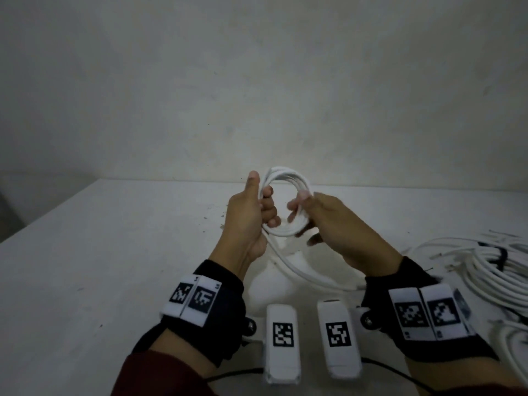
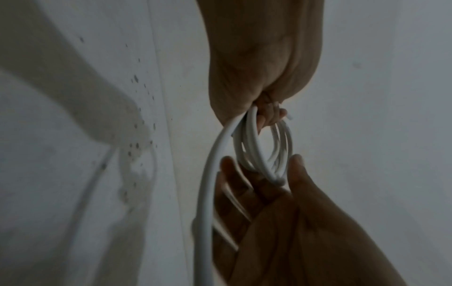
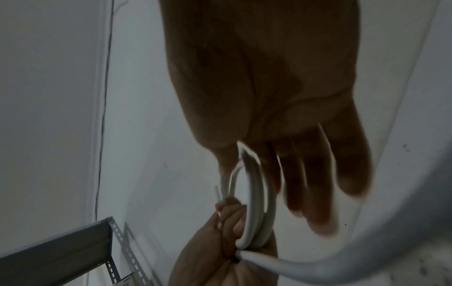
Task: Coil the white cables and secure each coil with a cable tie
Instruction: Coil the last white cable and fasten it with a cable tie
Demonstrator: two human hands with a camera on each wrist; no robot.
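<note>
Right hand: palm seen from the wrist, fingers extended and blurred, tips beside the loops.
Coil of smooth white round plastic cable: several loops, edge-on, running from the thumb base down into left hand.
Left-hand grip: fingers curled round the bottom of the loops.
Loose cable tail: leaving that grip, sweeping right and upward, blurred.
Lower left: grey slotted-angle metal shelf against pale wall.

A white counter spreads below the fingers, with dark specks scattered on it just left of them. Beyond the fingers rises a plain grey wall. In the right wrist view, a slotted metal shelf frame stands to their left, under a thin dark line running up the wall.
</note>
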